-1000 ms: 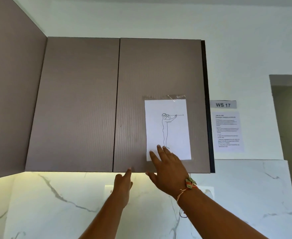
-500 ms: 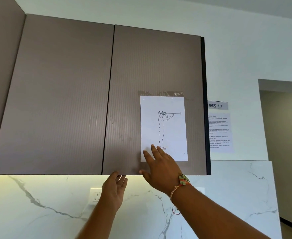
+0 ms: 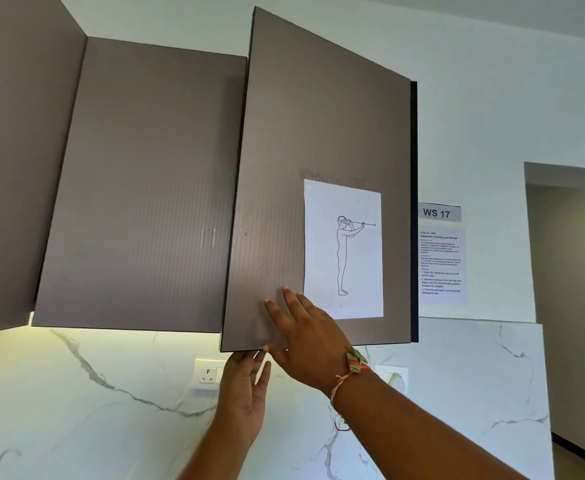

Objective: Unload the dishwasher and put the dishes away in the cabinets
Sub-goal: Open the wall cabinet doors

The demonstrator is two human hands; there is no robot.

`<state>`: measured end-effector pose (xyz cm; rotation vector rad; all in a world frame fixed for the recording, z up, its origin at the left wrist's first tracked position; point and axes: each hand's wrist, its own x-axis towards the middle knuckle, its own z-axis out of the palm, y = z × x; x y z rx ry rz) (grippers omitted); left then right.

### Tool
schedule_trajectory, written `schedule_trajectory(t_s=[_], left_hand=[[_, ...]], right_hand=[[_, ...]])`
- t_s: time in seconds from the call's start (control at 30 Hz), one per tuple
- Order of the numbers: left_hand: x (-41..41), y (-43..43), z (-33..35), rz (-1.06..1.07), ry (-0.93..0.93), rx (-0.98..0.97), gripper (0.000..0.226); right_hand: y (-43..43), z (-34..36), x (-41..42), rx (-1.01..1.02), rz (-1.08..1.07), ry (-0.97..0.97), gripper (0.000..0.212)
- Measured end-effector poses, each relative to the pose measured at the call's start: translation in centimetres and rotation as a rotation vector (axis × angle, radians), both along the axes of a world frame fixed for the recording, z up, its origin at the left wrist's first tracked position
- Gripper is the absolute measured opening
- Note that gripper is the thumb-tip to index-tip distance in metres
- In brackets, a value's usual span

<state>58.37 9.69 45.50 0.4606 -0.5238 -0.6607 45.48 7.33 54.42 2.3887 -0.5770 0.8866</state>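
The brown upper cabinet's right door (image 3: 318, 140) stands partly swung out toward me, hinged on its right side. A white sheet with a line drawing (image 3: 343, 251) is taped to it. My left hand (image 3: 246, 393) reaches up under the door's bottom left corner, fingertips hooked behind its lower edge. My right hand (image 3: 305, 337) lies flat with spread fingers on the door's front near that corner. The left door (image 3: 138, 188) stays closed. The cabinet's inside is hidden. No dishes are in view.
A marble backsplash (image 3: 76, 410) with a wall socket (image 3: 209, 370) runs below the cabinets. A "WS 17" sign (image 3: 440, 213) and a printed notice (image 3: 441, 265) hang on the white wall to the right. A doorway (image 3: 571, 289) opens at far right.
The right cabinet door, shut before, has swung out from its left edge. My left hand has moved up to the door's bottom edge; my right hand has slid left along its front.
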Motion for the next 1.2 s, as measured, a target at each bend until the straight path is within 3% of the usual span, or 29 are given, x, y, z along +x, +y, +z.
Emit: schedule_trajectory(t_s=[0.43, 0.57, 0.73, 0.9, 1.2], left_hand=[[-15.0, 9.6, -1.0, 0.154, -0.375, 0.098, 0.033], [-20.1, 10.1, -1.7, 0.220, -0.632, 0.238, 0.013], [-26.4, 9.9, -1.4, 0.212, -0.912, 0.310, 0.040], [-31.6, 8.3, -0.3, 0.160, -1.207, 0.333, 0.043], [-35.6, 2.7, 2.0, 0.433, -1.602, 0.246, 0.061]], right_hand=[[9.4, -1.6, -12.5, 0.088, 0.132, 0.000, 0.082], [11.0, -2.4, -19.4, 0.101, 0.113, -0.103, 0.079], [10.8, -3.2, -27.0, 0.076, -0.073, -0.095, 0.081], [9.2, -3.0, -32.4, 0.099, -0.350, -0.122, 0.083], [7.2, -2.7, -39.6, 0.217, -0.529, -0.231, 0.077]])
